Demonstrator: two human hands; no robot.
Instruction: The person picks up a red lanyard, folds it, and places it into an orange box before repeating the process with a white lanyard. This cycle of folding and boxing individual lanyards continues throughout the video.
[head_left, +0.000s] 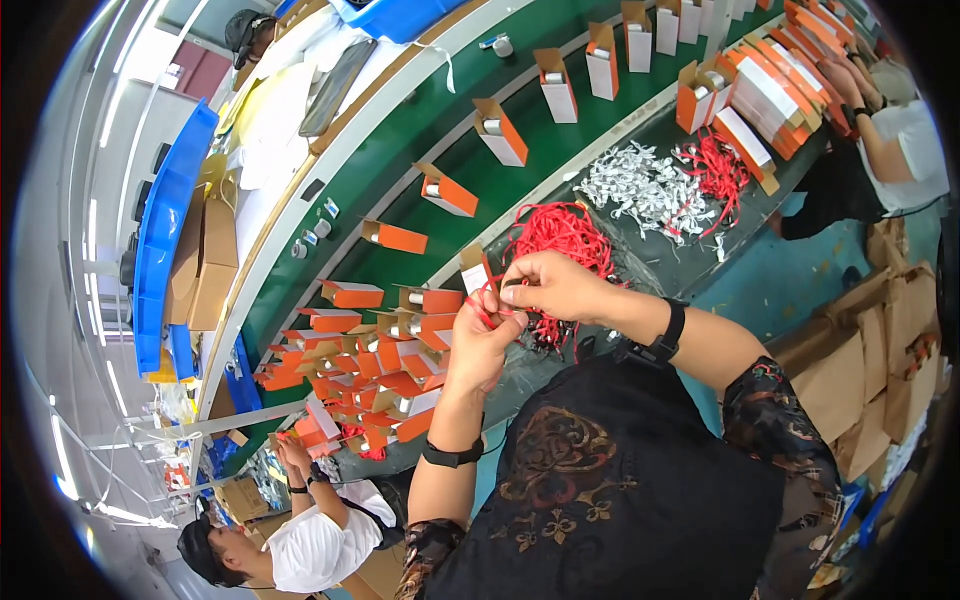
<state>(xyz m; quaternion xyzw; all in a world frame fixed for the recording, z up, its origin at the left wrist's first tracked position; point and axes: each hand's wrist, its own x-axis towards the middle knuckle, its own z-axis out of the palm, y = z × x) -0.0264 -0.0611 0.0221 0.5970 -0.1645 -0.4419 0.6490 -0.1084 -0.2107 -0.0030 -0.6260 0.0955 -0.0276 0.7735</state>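
My left hand (480,348) and my right hand (558,286) meet in front of my chest, fingers pinched on a thin red cord (489,300). The cord loops between the fingertips; its exact ends are hidden. Just beyond my hands, a small orange-and-white box (474,268) stands at the bench edge, partly covered by my fingers. A tangled heap of red cords (566,236) lies behind my right hand. Farther right is a pile of white cords or straps (640,188), with a smaller red bunch (715,165) beside it.
A green conveyor belt (400,205) carries spaced open orange-and-white boxes (500,132). Many more boxes (385,365) crowd at left. One co-worker (320,545) handles something at lower left; another (900,150) reaches toward packed boxes at right. Brown cartons (850,375) stand behind at right.
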